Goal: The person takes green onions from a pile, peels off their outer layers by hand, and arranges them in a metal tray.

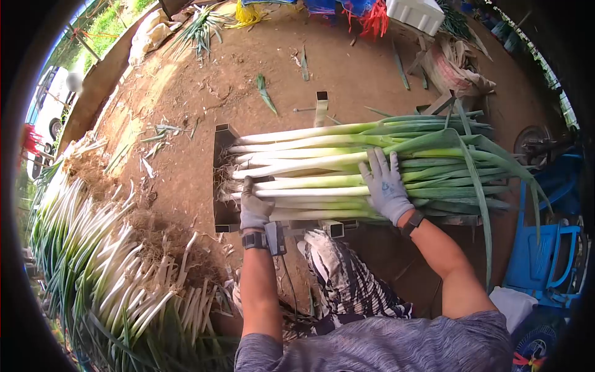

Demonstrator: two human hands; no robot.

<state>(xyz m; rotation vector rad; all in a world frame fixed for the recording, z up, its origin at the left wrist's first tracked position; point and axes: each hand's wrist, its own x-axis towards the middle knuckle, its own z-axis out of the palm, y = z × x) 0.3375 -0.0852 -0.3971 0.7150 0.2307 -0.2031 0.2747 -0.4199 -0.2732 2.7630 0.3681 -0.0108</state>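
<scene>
A row of long green onions (310, 162) lies across a metal rack (223, 180), white root ends against its upright plate at the left, green leaves toward the right. My left hand (255, 208), in a grey glove, rests at the near side of the white stalks; its fingers look bent, and what they hold, if anything, is hidden. My right hand (385, 186), also gloved, lies flat on the stalks where white turns green, fingers spread. Some long leaves hang over the rack's right end.
A large heap of green onions (118, 260) covers the ground at the left. A blue chair (545, 260) stands at the right. Sacks (455, 68), a white foam box (416, 13) and a small leek bundle (201, 28) lie at the far side.
</scene>
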